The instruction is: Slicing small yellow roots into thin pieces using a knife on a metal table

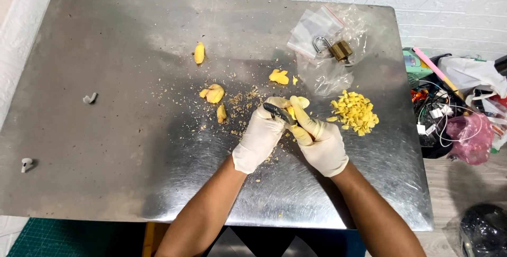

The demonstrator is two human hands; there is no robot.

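Ginger piece [300, 101] sat at frame centre, pinched between gloved fingers of both hands above steel table [105, 104]. Left hand [262, 133] curled shut around dark-handled tool [275, 111], its tip against ginger. Right hand [319, 139] gripped ginger from right, thumb pressed on yellow flesh. Peel crumbs [244, 98] scattered just left of hands. Chopped ginger heap [355, 111] lay right of hands. Peeled chunks [214, 94] lay left of centre. Brass padlock [338, 49] rested on clear bag [322, 75], upper right
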